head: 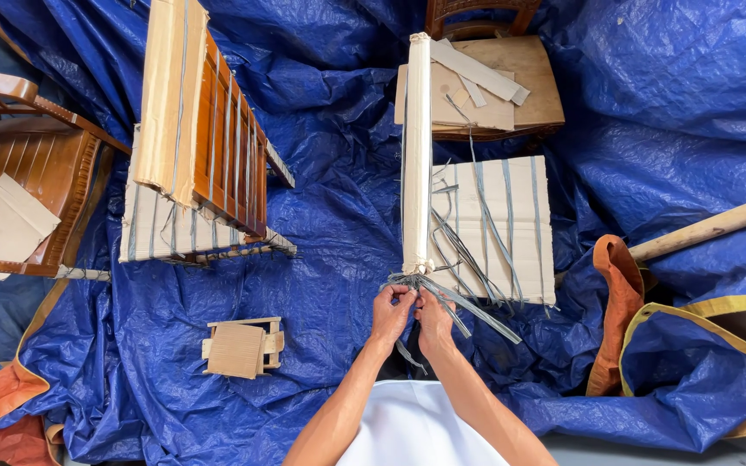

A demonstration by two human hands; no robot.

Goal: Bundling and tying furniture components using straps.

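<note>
At the far left a brown wooden chair [41, 173] stood on the blue tarp [338, 216], with a flat cardboard sheet [3, 220] lying on its seat. Just right of it stood a wooden frame [230, 164] wrapped in tan cardboard and bound with grey straps. Nearer the person lay a small cardboard and wood bundle [239, 348].

In the middle, the left hand [390, 312] and the right hand [433, 321] met side by side, both pinched shut on the grey straps [442, 289] that fanned out from the near end of the cardboard-wrapped post [417, 155]. The post ran straight away from the hands, its tied end just above the fingertips.

Right of the post lay a cardboard panel [524, 229] crossed by 3 or 4 straps, with a second chair [511, 82] holding cardboard scraps beyond it. At the far right a pale wooden pole [710, 226] lay slanted beside an orange cloth [622, 302].
</note>
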